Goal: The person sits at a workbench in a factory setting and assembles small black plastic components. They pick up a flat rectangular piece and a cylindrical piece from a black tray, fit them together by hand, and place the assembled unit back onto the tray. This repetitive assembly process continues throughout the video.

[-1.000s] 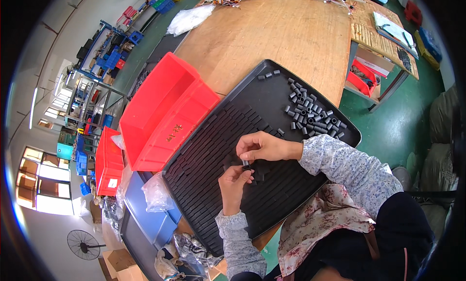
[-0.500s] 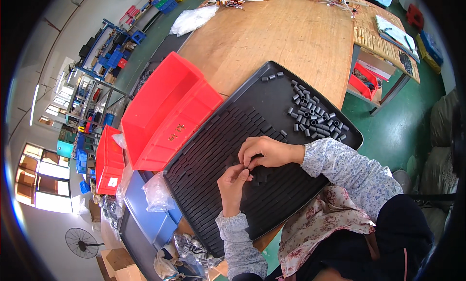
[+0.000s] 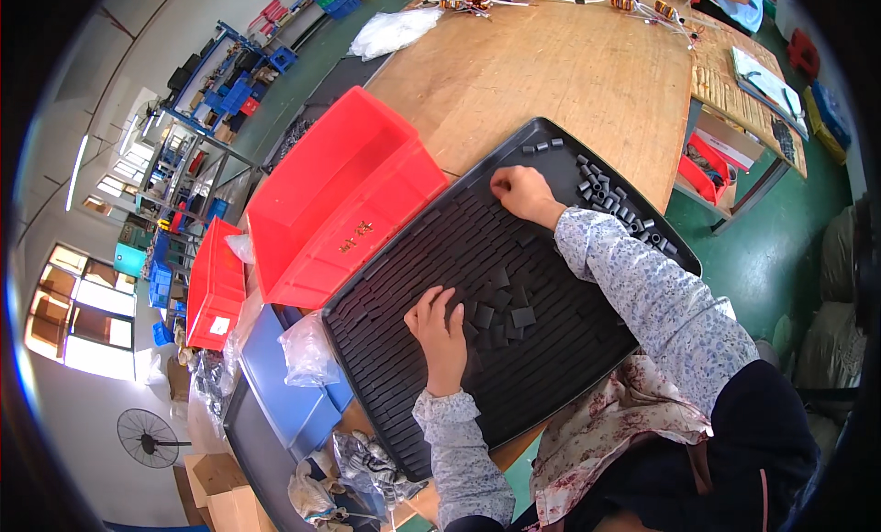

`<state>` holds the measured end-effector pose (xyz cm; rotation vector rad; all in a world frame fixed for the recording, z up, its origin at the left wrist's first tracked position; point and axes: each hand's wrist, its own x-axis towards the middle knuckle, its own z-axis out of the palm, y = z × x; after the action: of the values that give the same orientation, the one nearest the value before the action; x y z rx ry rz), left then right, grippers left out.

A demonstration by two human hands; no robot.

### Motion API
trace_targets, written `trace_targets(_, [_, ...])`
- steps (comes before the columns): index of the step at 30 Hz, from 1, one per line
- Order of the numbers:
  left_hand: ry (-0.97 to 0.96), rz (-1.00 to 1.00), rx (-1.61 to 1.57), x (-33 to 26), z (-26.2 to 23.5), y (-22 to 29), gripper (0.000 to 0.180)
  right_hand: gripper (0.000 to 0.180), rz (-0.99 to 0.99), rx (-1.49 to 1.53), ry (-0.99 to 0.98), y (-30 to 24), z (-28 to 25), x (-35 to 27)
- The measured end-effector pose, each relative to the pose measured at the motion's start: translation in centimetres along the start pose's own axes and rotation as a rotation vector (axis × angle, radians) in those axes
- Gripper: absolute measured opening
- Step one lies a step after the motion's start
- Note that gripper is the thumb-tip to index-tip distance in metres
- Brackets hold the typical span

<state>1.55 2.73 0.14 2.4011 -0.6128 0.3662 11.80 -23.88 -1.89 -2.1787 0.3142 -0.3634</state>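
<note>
Your left hand lies flat, fingers spread, on the tray; your right hand, at one o'clock, seems curled over small parts.

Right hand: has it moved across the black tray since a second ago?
Yes. The right hand has left the left hand at mid-tray and reached toward the black tray's far end, beside the loose black pieces.
</note>
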Motion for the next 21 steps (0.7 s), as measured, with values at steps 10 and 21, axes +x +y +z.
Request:
trace_targets(10, [-0.074,-0.196,-0.298,0.0,-0.7,0.4,0.024,0.038,-0.153,-0.654,0.129,4.2,-4.2,2.4])
trace_targets(21, [0.007,-0.068,-0.149,0.0,0.1,-0.3,0.023,0.019,-0.144,-0.49,-0.066,4.5,-5.4,-0.1])
